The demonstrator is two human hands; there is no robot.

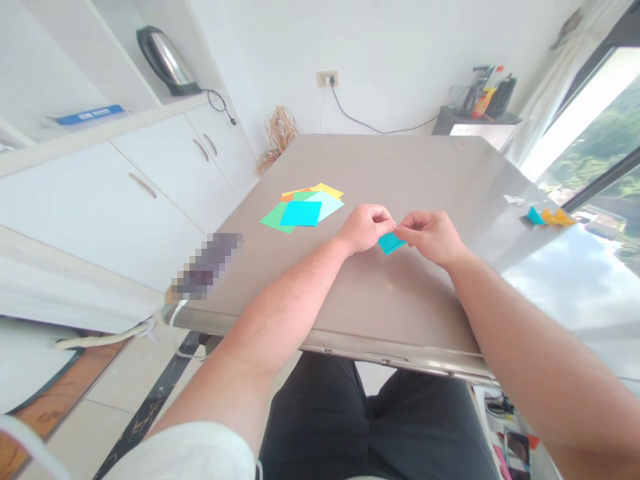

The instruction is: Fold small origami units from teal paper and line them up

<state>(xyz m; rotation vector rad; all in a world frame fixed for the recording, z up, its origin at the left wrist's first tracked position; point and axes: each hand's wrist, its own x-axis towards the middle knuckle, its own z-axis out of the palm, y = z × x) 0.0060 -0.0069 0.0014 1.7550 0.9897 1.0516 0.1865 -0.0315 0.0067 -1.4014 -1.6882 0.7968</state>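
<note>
The table (pixel 360 300) carries everything in hand. Over its middle, toward the right, a small folded piece of blue paper (pixel 392 245) is held between two hands. The left hand (pixel 367 228) pinches it between thumb and fingers on its left side; the right hand (pixel 431 235) pinches it opposite, the fingertips of both nearly meeting. The knuckles hide much of the paper, so its exact fold is hard to make out. On the table's left half lies a fanned pile of coloured sheets (pixel 301 213), blue uppermost, with green, pale mint, orange and yellow showing beneath. By the table's right edge sit a blue folded piece (pixel 535 215) and a yellow-orange folded piece (pixel 557 217). At its near left corner lies a pixelated object (pixel 207 267).
</note>
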